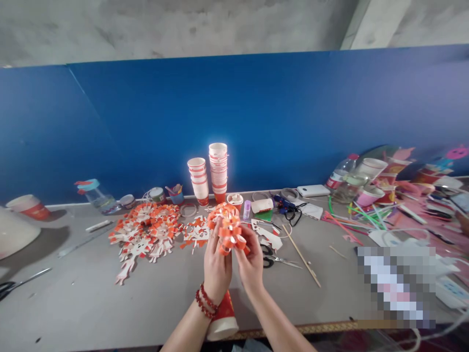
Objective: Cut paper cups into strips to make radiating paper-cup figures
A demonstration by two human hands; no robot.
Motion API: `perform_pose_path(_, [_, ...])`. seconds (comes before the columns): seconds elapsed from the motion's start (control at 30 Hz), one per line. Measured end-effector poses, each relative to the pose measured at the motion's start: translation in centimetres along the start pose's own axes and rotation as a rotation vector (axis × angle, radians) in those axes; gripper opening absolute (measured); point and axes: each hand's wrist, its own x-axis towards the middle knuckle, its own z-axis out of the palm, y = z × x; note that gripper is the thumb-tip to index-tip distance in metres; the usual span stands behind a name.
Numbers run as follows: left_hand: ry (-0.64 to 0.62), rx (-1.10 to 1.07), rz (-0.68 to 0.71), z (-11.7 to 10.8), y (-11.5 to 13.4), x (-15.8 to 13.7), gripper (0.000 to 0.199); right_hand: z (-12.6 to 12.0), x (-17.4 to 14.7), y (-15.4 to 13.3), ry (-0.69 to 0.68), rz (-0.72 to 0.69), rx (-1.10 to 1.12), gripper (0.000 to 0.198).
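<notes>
Both my left hand (217, 269) and my right hand (251, 261) are closed around an orange-and-white paper cutout (231, 226) with curled strips, held up over the middle of the table. My fingertips are partly hidden behind it. Under my left wrist, which wears a red bead bracelet, a red paper cup (224, 318) lies on its side near the table's front edge. To the left is a pile of similar orange-and-white paper cutouts (146, 230). Black-handled scissors (280, 260) lie just right of my right hand.
Two stacks of paper cups, a taller stack (218, 171) and a shorter stack (199, 181), stand by the blue partition (146, 117). A wooden stick (301, 255) lies to the right. Bottles, cups and coloured craft pieces crowd the far right. Another pair of scissors (22, 283) lies at far left.
</notes>
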Motion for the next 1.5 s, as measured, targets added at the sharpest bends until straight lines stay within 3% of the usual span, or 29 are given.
perform_pose_path(0.3, [0.116,-0.128,-0.078,-0.8,1.0,0.3,0.024,-0.7,-0.4,1.2,-0.037,0.106,0.128,0.029])
perform_pose_path(0.5, [0.093,-0.165,-0.040,0.1,0.0,-0.2,0.036,-1.1,-0.4,2.0,-0.108,0.118,0.182,0.039])
perform_pose_path(0.67, [0.016,-0.202,-0.020,0.5,0.4,-0.4,0.045,-0.6,0.1,2.6,0.094,0.217,0.254,0.035])
perform_pose_path(0.77, [0.006,-0.333,-0.100,-0.4,1.4,-0.8,0.036,-0.8,1.0,2.8,0.260,0.338,0.332,0.030])
perform_pose_path(0.83, [0.102,-0.423,-0.173,-1.1,1.5,-1.1,0.019,-1.0,1.5,2.7,0.330,0.393,0.368,0.026])
perform_pose_path(0.93, [0.199,-0.587,-0.456,-1.6,0.9,-0.9,0.009,-1.3,1.7,2.5,0.347,0.462,0.408,0.025])
perform_pose_path(1.03, [0.110,-0.871,-0.762,-1.2,0.1,-0.1,0.028,-1.3,1.3,2.5,0.319,0.516,0.416,0.026])
perform_pose_path(1.1, [0.056,-0.982,-0.868,-0.7,-0.1,0.5,0.034,-1.1,1.0,2.5,0.287,0.518,0.406,0.026])
perform_pose_path(1.5, [0.091,-1.028,-0.997,0.4,-0.2,0.8,0.033,-2.0,0.4,3.7,0.191,0.520,0.307,0.032])
